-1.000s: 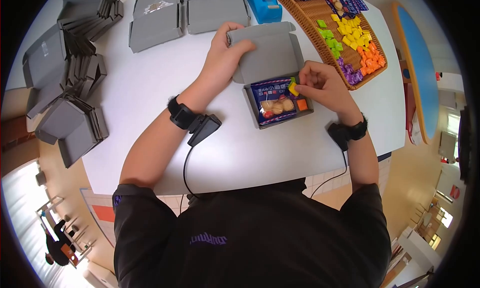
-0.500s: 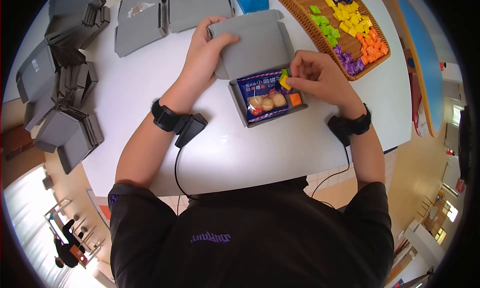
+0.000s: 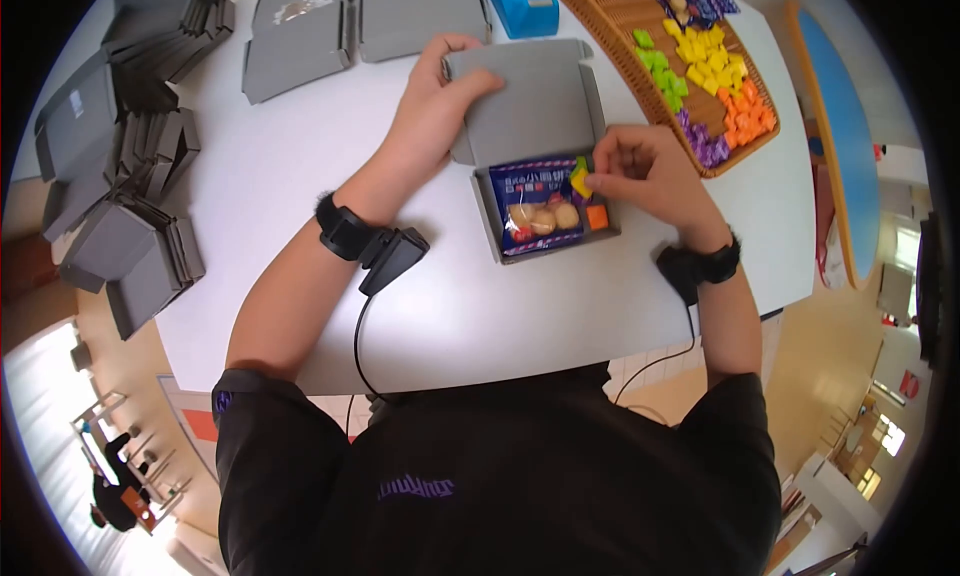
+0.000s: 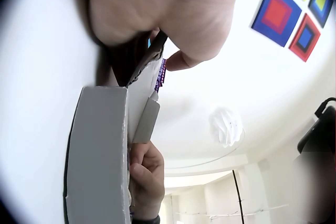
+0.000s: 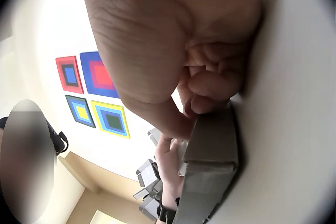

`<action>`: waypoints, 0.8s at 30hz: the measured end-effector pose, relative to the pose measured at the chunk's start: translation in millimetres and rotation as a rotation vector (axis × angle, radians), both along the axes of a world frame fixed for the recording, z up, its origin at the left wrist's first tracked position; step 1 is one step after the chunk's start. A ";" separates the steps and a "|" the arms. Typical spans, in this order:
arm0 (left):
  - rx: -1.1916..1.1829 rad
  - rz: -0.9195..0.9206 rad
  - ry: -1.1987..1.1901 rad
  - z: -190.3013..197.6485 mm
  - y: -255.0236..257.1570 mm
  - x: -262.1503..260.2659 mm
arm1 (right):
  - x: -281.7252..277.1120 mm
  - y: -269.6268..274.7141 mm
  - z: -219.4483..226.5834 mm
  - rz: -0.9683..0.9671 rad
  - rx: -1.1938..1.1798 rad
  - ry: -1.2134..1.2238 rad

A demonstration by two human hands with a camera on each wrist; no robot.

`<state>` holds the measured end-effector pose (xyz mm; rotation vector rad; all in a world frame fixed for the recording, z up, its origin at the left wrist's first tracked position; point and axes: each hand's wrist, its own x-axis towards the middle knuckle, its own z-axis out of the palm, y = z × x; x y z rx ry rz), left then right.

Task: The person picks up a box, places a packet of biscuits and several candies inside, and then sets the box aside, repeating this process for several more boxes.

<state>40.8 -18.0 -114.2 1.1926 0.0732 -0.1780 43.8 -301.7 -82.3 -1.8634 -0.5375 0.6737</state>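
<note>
An open grey cardboard box (image 3: 487,219) lies on the white table with its lid (image 3: 530,106) folded back. My left hand (image 3: 435,106) holds the lid's left edge, thumb on the inner face. Inside the box are a blue packet of round biscuits (image 3: 520,188) and an orange wrapped candy (image 3: 597,217). My right hand (image 3: 655,181) is at the box's right wall, thumb and fingertip pinching a yellow wrapped candy (image 3: 581,184). A green candy (image 3: 580,163) shows just behind it. In the right wrist view, the curled fingers overlap the box corner (image 5: 212,137).
A wicker basket (image 3: 640,86) at the back right holds green, yellow, orange and purple candies and blue packets. Stacked grey boxes (image 3: 150,246) line the left side. More open boxes (image 3: 300,51) and a blue tape dispenser (image 3: 525,11) stand at the back.
The head view shifts and comes back, moving the whole scene slightly. Both hands keep their places on the lid and at the candy; the yellow candy sits slightly lower against the packet.
</note>
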 end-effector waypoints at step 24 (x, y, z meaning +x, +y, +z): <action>0.282 -0.244 -0.206 12.7 -3.3 -11.5 | -35.1 28.0 23.4 -0.127 -0.262 -0.366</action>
